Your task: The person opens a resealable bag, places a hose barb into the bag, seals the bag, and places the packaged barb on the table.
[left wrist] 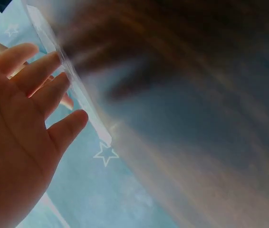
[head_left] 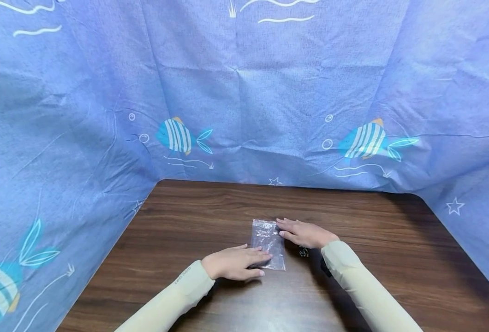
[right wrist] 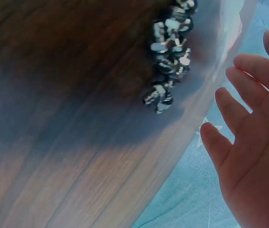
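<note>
A clear plastic zip bag (head_left: 274,251) lies flat on the dark wooden table (head_left: 211,207), its zip strip at the far end. My left hand (head_left: 238,263) reaches over the bag's near left part with fingers extended. At the bag's upper right edge are the fingertips of my right hand (head_left: 304,233), whose fingers are also extended. Beneath the right hand's wrist sits a small heap of shiny silver and black metal pieces (head_left: 304,252). Seen closer in the right wrist view, the metal pieces (right wrist: 170,59) form a loose cluster beside the palm.
Blue cloth (head_left: 277,92) printed with fish and stars hangs behind the table and along both sides. Dark wood grain extends left and right of the hands, and light reflects off the table near its front.
</note>
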A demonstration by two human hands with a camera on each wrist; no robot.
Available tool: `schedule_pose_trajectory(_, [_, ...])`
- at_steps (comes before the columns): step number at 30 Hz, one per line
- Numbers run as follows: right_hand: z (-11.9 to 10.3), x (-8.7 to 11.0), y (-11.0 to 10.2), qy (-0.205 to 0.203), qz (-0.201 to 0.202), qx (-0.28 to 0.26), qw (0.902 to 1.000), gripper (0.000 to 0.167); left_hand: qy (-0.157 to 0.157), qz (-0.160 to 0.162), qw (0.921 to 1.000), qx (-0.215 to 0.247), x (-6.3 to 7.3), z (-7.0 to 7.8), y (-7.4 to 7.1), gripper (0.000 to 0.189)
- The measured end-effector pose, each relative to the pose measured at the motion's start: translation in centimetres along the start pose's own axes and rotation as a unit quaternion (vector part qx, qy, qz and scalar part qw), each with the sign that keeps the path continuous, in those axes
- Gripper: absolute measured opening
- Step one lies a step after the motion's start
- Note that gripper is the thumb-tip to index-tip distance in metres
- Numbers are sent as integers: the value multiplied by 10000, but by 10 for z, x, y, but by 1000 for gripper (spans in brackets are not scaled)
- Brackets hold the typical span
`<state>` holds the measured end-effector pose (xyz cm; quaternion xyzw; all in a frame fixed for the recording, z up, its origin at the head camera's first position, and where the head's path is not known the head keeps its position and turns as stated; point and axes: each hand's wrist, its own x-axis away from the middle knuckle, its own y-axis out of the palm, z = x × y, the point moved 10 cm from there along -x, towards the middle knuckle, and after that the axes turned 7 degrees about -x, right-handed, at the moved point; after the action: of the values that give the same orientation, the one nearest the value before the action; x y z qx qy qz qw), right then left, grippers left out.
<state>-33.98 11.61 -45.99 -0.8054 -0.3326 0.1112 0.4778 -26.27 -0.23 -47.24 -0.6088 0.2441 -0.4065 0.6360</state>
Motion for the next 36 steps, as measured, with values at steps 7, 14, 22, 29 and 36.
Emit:
schedule_pose_trajectory(7, [3, 3, 4, 90, -15, 223, 9997, 49, -93, 61, 9998, 151, 3, -4, -1, 55])
schedule_pose_trajectory(14, [8, 5, 6, 182, 33, 346, 9992, 48, -145, 131, 9997, 140, 5, -10, -4, 55])
schedule_pose_trajectory(22, [7, 11, 4, 119, 28, 336, 9994, 49, -331, 71, 9992, 214, 10, -21, -5, 55])
schedule_pose_trajectory(29, [1, 17, 8, -32, -7, 414, 9991, 49, -580, -22, 9975, 394, 14, -33, -6, 54])
schedule_pose_trajectory(36, [-3, 23, 11, -82, 137, 548, 9984, 51, -696, 100, 9963, 493, 16, -45, -10, 52])
